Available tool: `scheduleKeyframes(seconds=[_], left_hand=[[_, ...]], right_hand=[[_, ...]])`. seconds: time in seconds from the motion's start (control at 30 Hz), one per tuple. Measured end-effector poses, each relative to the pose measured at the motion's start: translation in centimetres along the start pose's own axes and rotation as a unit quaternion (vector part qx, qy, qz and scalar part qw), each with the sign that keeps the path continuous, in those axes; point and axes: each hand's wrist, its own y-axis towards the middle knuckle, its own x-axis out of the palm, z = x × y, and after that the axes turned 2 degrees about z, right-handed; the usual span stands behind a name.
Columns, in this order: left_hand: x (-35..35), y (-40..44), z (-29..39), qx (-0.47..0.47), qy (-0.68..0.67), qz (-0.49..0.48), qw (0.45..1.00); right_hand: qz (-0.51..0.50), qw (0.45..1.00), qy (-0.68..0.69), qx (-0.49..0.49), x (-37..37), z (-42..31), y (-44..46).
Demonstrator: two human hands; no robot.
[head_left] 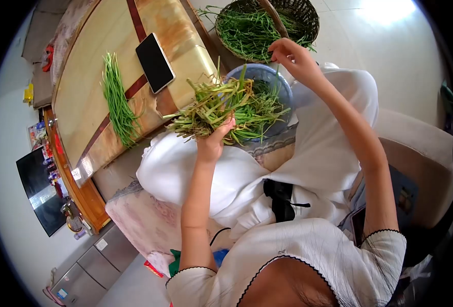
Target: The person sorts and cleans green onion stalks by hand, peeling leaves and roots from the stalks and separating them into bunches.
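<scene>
My left hand is closed around a thick bunch of green and yellowed stalks in front of a blue bucket. More greens show in the bucket, partly hidden by the bunch. My right hand is raised above the bucket's far right side, near the handle of a dark wicker basket. Its fingers are curled together; anything between them is too small to make out. The basket holds many loose green stalks. On the table lies a neat bundle of long green stalks.
A tablet with a dark screen lies on the marble-patterned table, left of the bucket. My legs in white trousers are just below the bucket. A television and a wooden cabinet are at the far left.
</scene>
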Motion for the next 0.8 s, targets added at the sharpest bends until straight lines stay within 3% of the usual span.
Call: scheduleKeyframes(seconds=[0.1, 0.27, 0.33, 0.47, 0.63, 0.8], left_hand=[[-1.0, -0.4, -0.5, -0.029, 0.015, -0.007, 0.999], [-0.8, -0.3, -0.6, -0.064, -0.027, -0.016, 0.997], [-1.1, -0.3, -0.7, -0.06, -0.031, -0.041, 0.997], [-1.2, -0.6, -0.1, -0.076, -0.024, 0.011, 0.997], [-1.8, -0.5, 0.2, -0.062, -0.021, 0.008, 0.998], [-1.8, -1.0, 0.6, -0.076, -0.01, 0.03, 0.997]], right_hand=[[-0.046, 0.995, 0.093, -0.015, 0.8, -4.4, -2.3], [-0.072, 0.991, 0.107, -0.037, 3.9, -6.0, -4.7], [-0.147, 0.987, 0.052, 0.029, 3.8, -5.7, -4.6], [-0.144, 0.943, 0.268, 0.137, 3.4, -5.9, -4.7], [-0.073, 0.958, 0.245, 0.13, 3.2, -5.9, -4.8], [-0.07, 0.96, 0.253, 0.095, 2.9, -6.7, -4.2]])
